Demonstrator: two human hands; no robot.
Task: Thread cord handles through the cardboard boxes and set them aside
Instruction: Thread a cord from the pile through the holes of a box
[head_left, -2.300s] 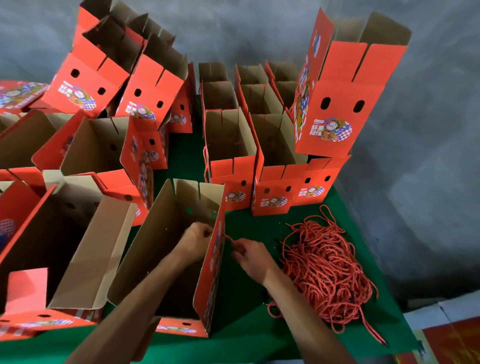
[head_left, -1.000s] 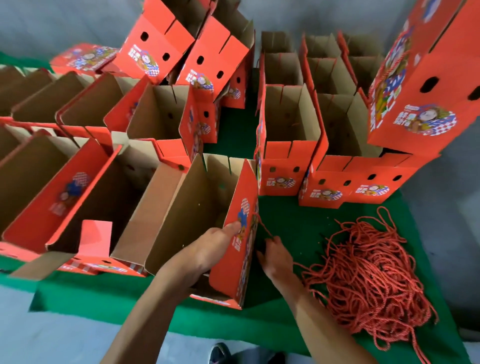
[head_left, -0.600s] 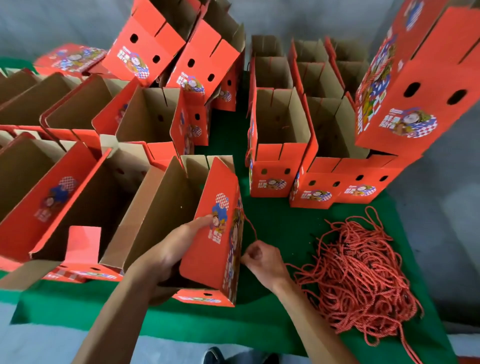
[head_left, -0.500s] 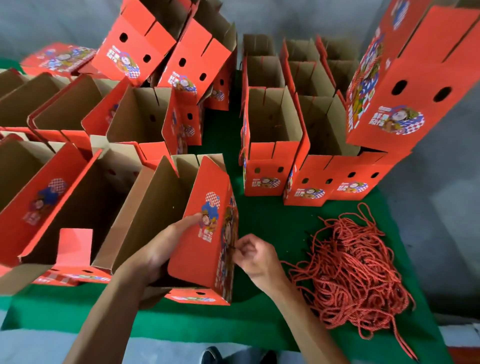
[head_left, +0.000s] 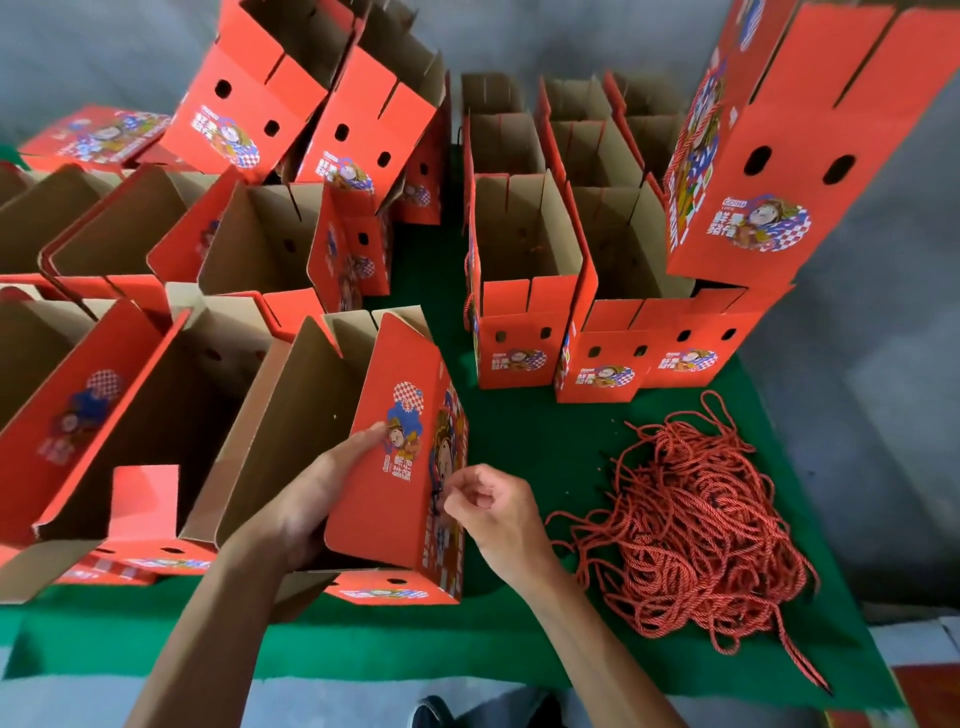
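Observation:
An open red cardboard box with brown inside stands on the green table near the front edge. My left hand grips its right wall from inside, fingertips on the printed flap. My right hand is pressed against the box's outer right side, its fingers curled and pinching at the wall; the cord end there is barely visible. A big heap of red twisted cord lies on the table to the right of my right hand.
Many open red boxes crowd the left and back of the green table. A tall box stands on others at the back right. Grey floor lies beyond the table's right and front edges.
The box's right flap has folded up and the box tilted toward me. My left hand moved from deep inside to the wall's top. My right hand came in against the outer side.

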